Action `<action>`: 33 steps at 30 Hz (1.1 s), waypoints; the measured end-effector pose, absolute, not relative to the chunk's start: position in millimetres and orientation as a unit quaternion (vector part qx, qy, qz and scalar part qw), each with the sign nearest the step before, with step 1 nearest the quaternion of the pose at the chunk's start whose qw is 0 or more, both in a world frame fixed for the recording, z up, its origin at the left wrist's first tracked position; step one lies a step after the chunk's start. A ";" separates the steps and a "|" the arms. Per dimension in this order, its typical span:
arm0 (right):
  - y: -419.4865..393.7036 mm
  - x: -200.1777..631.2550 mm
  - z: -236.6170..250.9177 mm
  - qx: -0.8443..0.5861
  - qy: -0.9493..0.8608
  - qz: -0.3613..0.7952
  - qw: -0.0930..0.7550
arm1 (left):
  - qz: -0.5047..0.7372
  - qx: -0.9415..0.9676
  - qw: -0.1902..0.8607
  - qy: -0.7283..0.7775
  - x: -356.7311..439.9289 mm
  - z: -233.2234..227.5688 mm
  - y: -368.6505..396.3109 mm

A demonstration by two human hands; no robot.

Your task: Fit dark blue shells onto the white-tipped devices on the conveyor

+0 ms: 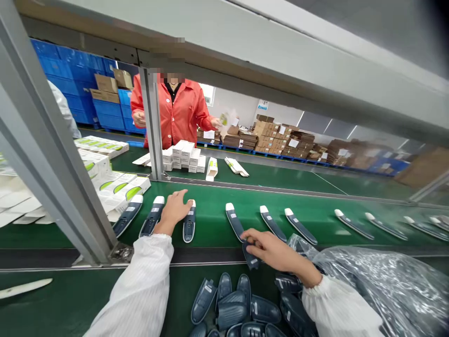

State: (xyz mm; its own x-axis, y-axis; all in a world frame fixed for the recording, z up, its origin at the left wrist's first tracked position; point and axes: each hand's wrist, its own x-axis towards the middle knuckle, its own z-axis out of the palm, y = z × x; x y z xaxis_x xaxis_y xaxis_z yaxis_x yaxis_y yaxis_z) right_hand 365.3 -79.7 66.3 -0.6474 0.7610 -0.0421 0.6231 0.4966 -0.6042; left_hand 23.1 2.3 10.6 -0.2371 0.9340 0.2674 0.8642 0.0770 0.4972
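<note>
**Belt line, devices laid in a row**

Factory floor: blue crates (80,79) stacked at the back left, brown cartons (280,138) on pallets at the back right. A green belt (315,220) runs left to right under a grey metal frame (49,154). A row of dark devices with white tips lies on the belt, spaced apart, all slanted alike.

Left hand (174,209): reaching forward in a white sleeve, fingers spread and flat, resting on the belt between two devices. It touches the device (189,223) just to its right, near the white tip. Not clenched, nothing gripped.

Right hand (269,247): at the near edge of the belt, fingers pinched on a dark cap (251,256), which sits at the lower end of another device (235,223).

Below the hands, a heap of caps (238,304) lies on the near bench. A clear bag (379,285) lies crumpled just right of the heap, under the right forearm.

Far side of the belt: a person in a red coat (178,112) stands behind a cluster of white boxes (184,157). More white boxes with green marks (115,185) are piled at the left.
</note>
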 end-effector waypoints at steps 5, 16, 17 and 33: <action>-55.5 295.5 45.8 -0.387 -0.848 0.261 0.250 | 0.274 0.667 0.168 0.672 32.1 -0.3 4.4; -76.5 242.2 11.0 -0.396 -0.907 0.051 0.132 | 0.279 0.686 0.145 0.656 57.7 -3.3 7.7; -77.2 243.9 10.6 -0.401 -0.906 0.047 0.128 | 0.277 0.684 0.147 0.658 60.6 -3.9 8.0; -74.1 261.9 14.5 -0.507 -0.854 0.064 0.093 | 0.235 0.704 0.091 0.664 107.6 -10.0 10.5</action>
